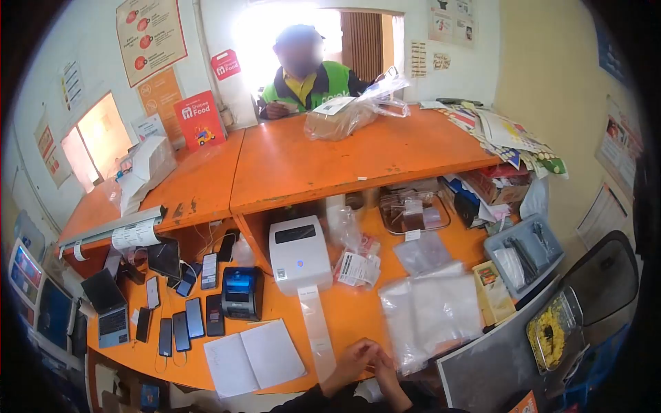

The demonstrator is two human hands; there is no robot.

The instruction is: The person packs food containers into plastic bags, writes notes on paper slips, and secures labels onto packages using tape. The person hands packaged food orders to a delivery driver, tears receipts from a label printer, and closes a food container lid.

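Observation:
My left hand [357, 359] and my right hand [385, 373] meet in front of me at the counter's near edge, fingers curled in and touching. Nothing shows in either of them. Just left of them hangs a long strip of paper labels [316, 330], coming out of a white label printer [299, 255]. To the right, close to my right hand, lies a stack of clear plastic bags [434, 310]. An open notebook [255, 358] rests on the left. Across the counter, a person in a green vest [336, 79] is beside a clear plastic bag with a brown package [337, 120].
Several phones [195, 318], a small black printer [242, 294] and a laptop [113, 323] occupy the left side. On the right are a grey tray [527, 251] and a container of yellow food [551, 337]. An orange raised shelf [310, 165] spans the back.

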